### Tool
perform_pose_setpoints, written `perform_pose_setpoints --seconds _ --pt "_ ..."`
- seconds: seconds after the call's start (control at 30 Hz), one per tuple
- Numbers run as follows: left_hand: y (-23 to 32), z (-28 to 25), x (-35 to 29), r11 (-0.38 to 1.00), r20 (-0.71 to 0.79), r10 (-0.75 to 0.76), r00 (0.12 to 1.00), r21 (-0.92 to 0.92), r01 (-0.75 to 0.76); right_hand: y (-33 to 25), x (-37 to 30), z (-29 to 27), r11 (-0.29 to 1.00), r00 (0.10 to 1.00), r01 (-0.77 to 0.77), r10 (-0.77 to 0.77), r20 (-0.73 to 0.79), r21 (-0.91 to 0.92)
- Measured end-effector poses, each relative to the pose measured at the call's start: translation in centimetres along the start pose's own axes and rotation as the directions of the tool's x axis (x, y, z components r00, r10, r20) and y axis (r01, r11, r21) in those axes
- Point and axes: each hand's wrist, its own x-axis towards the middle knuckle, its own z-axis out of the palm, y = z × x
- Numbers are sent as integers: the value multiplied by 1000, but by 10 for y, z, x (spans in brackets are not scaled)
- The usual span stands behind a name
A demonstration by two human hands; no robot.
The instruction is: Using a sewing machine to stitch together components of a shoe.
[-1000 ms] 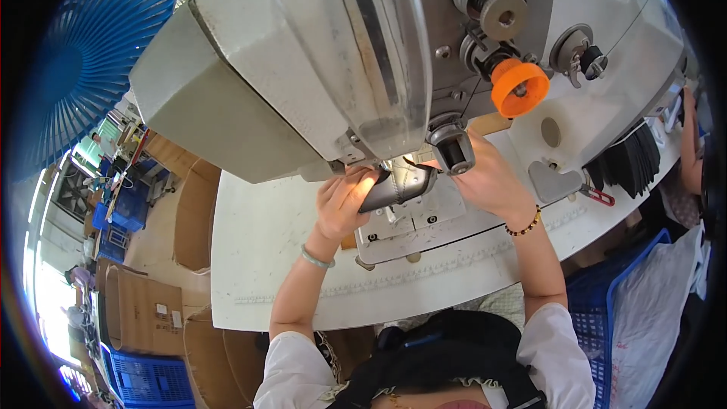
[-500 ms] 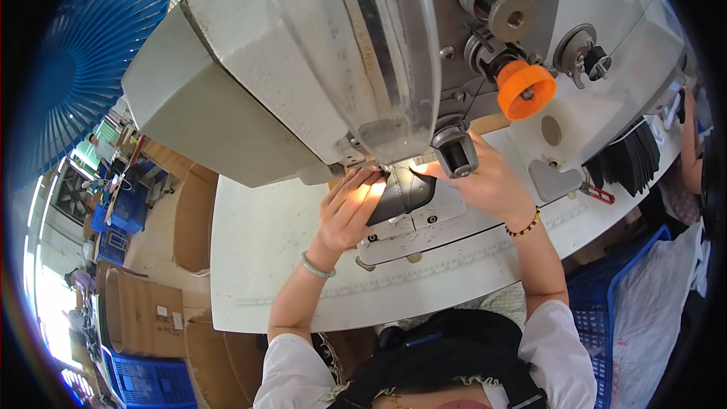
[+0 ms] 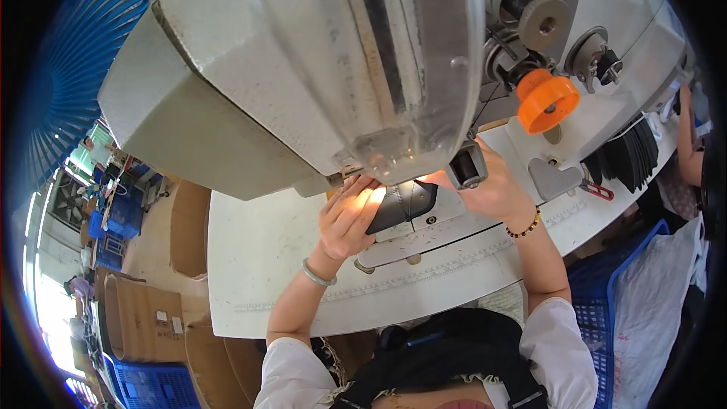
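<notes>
Mid-stitch, centre frame: left hand [image 3: 344, 220] fingers pressed together on dark leather piece [image 3: 401, 204] under sewing machine [image 3: 318, 68] head; right hand [image 3: 492, 189] steadies it, grip hidden. Cut pieces [image 3: 628, 155] wait on counter [image 3: 257, 257].

One head-worn fisheye view, looking steeply down, very close behind the sewing machine head [image 3: 326, 68], onto the white worktop [image 3: 257, 257] below.
</notes>
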Motion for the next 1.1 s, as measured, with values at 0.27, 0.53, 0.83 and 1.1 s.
perform_pose_setpoints --seconds 0.27,0.53,0.83,1.1 --pt "-2 -1 2 999 0 27 1000 -18 -27 -1 1 -6 998 999 26 -25 29 -49" --pt "-1 -2 -1 999 3 -6 1000 -45 6 -1 0 -7 999 998 -37 38 54 -18" --pt "1 -3 3 998 5 -31 999 -52 32 -1 0 -7 998 997 -58 58 47 1" --pt "3 -4 4 995 19 -59 998 -82 60 0 -1 -8 999 998 -48 47 40 7"
